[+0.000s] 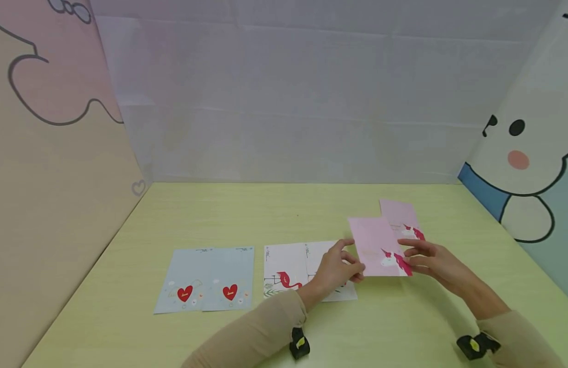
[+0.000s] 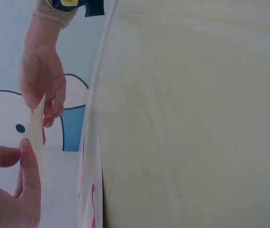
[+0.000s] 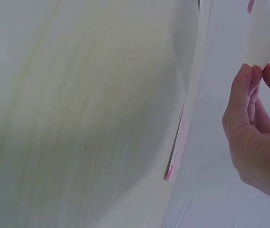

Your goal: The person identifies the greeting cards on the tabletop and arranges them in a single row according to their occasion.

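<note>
Both hands hold one pink card [image 1: 375, 245] with a red-maned unicorn, lifted a little above the table. My left hand [image 1: 340, 266] pinches its lower left edge; in the left wrist view the thumb [image 2: 28, 164] presses the card's edge [image 2: 37, 128]. My right hand [image 1: 424, 257] pinches the card's right side; in the right wrist view its fingertips [image 3: 249, 78] grip the card's corner [image 3: 261, 42]. A second pink unicorn card [image 1: 401, 214] lies flat on the table just behind.
On the pale green table [image 1: 284, 209] lie two white flamingo cards [image 1: 288, 268] under my left hand and two light blue heart cards [image 1: 207, 281] further left. Cartoon-printed walls [image 1: 527, 153] close in the sides and back.
</note>
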